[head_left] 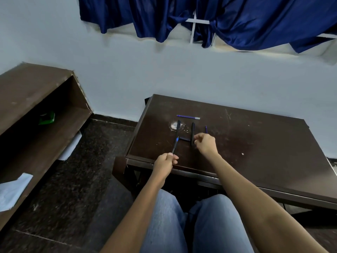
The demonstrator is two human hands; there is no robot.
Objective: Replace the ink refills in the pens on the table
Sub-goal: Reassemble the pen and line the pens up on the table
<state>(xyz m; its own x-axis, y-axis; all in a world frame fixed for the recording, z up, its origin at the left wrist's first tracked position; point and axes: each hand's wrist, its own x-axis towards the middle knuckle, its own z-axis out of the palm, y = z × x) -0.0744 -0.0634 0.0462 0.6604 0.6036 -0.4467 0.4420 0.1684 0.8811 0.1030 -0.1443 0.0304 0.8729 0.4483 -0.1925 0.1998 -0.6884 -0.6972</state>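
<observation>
Your table (pixel 255 143) stands ahead, its far edge near the wall. On it, the left pen (pixel 176 134) and right pen (pixel 193 132) lie side by side, pointing away from you, with a small piece (pixel 184 138) crosswise between them. Behind both lies a refill (pixel 187 117), also crosswise. Your left hand (pixel 166 160) pinches the left pen's near end at the table's front edge; your right hand (pixel 206 143) grips the right pen's near end. A shelf (pixel 45 99) stands off to your left.

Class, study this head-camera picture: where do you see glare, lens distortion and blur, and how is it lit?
Head view: a glare patch on the table at the far end of the left pen; head view: wide-angle bowing of the curtain hem and the shelf; head view: smeared floor at lower left, yet the left hand and right hand look sharp; head view: dim, bluish, soft light.
</observation>
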